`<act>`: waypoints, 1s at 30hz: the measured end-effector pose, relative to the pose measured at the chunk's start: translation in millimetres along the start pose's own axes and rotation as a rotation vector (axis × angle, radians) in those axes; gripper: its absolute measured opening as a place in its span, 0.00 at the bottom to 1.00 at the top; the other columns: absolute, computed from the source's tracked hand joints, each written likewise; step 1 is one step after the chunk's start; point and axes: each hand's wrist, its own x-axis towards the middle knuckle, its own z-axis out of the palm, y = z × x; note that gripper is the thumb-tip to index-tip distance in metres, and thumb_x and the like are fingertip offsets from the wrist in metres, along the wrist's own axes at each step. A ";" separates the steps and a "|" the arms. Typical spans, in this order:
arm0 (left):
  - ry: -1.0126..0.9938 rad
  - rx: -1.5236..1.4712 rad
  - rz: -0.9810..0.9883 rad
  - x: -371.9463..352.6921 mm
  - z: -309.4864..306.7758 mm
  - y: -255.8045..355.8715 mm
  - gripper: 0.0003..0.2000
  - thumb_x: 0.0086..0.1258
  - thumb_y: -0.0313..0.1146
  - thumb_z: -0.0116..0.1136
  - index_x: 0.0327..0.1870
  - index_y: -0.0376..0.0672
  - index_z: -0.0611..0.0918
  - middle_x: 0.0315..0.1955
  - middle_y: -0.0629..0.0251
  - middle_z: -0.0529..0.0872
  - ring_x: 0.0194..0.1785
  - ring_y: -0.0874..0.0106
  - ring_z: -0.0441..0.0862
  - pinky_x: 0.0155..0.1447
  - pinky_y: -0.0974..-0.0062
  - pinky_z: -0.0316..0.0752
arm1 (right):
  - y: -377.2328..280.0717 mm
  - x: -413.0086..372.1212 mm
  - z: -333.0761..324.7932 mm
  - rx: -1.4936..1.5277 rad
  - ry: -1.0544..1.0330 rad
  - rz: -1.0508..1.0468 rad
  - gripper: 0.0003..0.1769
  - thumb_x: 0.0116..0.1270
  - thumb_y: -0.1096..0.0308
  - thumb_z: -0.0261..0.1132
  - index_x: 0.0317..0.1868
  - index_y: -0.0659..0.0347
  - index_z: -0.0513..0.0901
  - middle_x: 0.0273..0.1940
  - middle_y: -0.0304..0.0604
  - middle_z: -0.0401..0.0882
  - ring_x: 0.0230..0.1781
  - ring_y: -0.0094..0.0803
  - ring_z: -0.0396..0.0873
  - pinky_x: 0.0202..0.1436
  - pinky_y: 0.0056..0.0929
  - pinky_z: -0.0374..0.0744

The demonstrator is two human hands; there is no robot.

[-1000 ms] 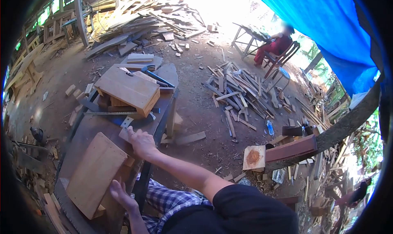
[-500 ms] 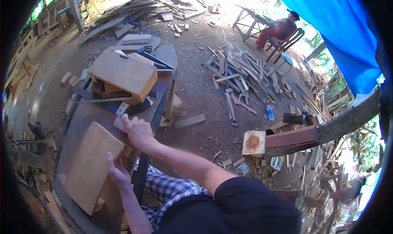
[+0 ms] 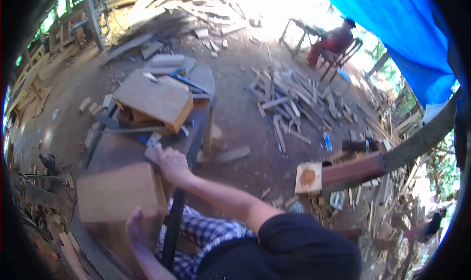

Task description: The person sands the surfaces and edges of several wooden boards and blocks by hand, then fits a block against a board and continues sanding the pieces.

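My right hand (image 3: 173, 166), fingers curled, is at the bench edge beside a small flat piece with a pale metal end (image 3: 153, 140); what the fingers grip, if anything, is hidden. Near me on the bench lies a wooden box (image 3: 117, 191), its broad pale face up. Blurred by motion, my left hand (image 3: 137, 228) is against the box's near right corner with the thumb raised; its other fingers do not show clearly. Farther along the bench, a second wooden box (image 3: 154, 96) rests on other wood, with a toothed saw blade (image 3: 130, 131) along its near side.
Blue-handled tools (image 3: 189, 82) lie behind the second box. A curved toothed blade (image 3: 91, 245) runs along the bench's near left side. Scrap wood (image 3: 294, 101) is heaped on the dirt floor. A person (image 3: 338, 42) sits on a chair under a blue tarp (image 3: 397, 30).
The near box has turned, from slanting to lying nearly square across the bench. My left hand has shifted down slightly, and my right hand slightly right and down. The whole view has shifted a little.
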 end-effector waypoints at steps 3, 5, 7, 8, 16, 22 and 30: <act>-0.066 -0.018 -0.088 17.4 -53.8 -1.9 0.15 0.69 0.33 0.59 0.52 0.36 0.82 0.42 0.62 0.87 0.48 0.67 0.85 0.59 0.68 0.77 | 1.3 3.2 -15.8 -0.001 0.012 -0.016 0.40 0.55 0.70 0.71 0.67 0.61 0.62 0.41 0.57 0.80 0.38 0.53 0.86 0.37 0.46 0.85; -0.127 -0.057 -0.192 -12.5 -59.7 19.2 0.14 0.69 0.34 0.59 0.51 0.36 0.82 0.39 0.62 0.88 0.46 0.65 0.86 0.59 0.67 0.78 | -7.3 -7.7 -12.7 0.021 -0.027 -0.005 0.42 0.52 0.70 0.72 0.67 0.61 0.62 0.41 0.57 0.80 0.38 0.53 0.86 0.37 0.46 0.85; -0.123 -0.002 -0.137 -20.3 -8.2 35.7 0.17 0.69 0.36 0.59 0.54 0.36 0.81 0.46 0.60 0.86 0.51 0.64 0.84 0.59 0.66 0.79 | -3.0 -1.6 -19.7 0.026 -0.038 0.011 0.46 0.49 0.70 0.75 0.67 0.61 0.61 0.42 0.58 0.80 0.39 0.54 0.85 0.40 0.46 0.85; -0.136 -0.009 -0.135 -28.4 18.5 38.1 0.17 0.69 0.36 0.59 0.54 0.36 0.81 0.46 0.60 0.86 0.51 0.64 0.84 0.59 0.66 0.79 | -2.8 -0.1 -16.3 0.028 -0.053 0.027 0.47 0.48 0.69 0.76 0.68 0.61 0.60 0.43 0.58 0.80 0.42 0.54 0.85 0.42 0.48 0.85; 0.204 -0.190 0.102 -54.4 75.2 -11.7 0.31 0.69 0.39 0.64 0.69 0.34 0.68 0.63 0.53 0.75 0.64 0.61 0.75 0.67 0.59 0.73 | -4.7 2.4 -20.8 0.030 -0.145 0.065 0.51 0.50 0.70 0.75 0.73 0.57 0.57 0.48 0.57 0.78 0.46 0.53 0.84 0.42 0.48 0.85; 0.408 0.024 0.449 -49.9 88.2 -45.4 0.31 0.68 0.34 0.67 0.69 0.32 0.67 0.62 0.52 0.75 0.62 0.63 0.76 0.68 0.62 0.71 | -9.8 4.4 -33.3 -0.003 -0.225 0.136 0.54 0.48 0.69 0.78 0.74 0.54 0.57 0.50 0.57 0.78 0.50 0.53 0.82 0.41 0.55 0.86; 0.514 0.268 0.470 -55.7 110.8 -47.1 0.40 0.66 0.42 0.71 0.70 0.27 0.62 0.67 0.49 0.69 0.67 0.61 0.71 0.72 0.62 0.66 | -1.7 6.4 -47.7 0.118 -0.266 0.121 0.49 0.54 0.72 0.71 0.75 0.54 0.56 0.50 0.60 0.80 0.50 0.55 0.83 0.50 0.48 0.84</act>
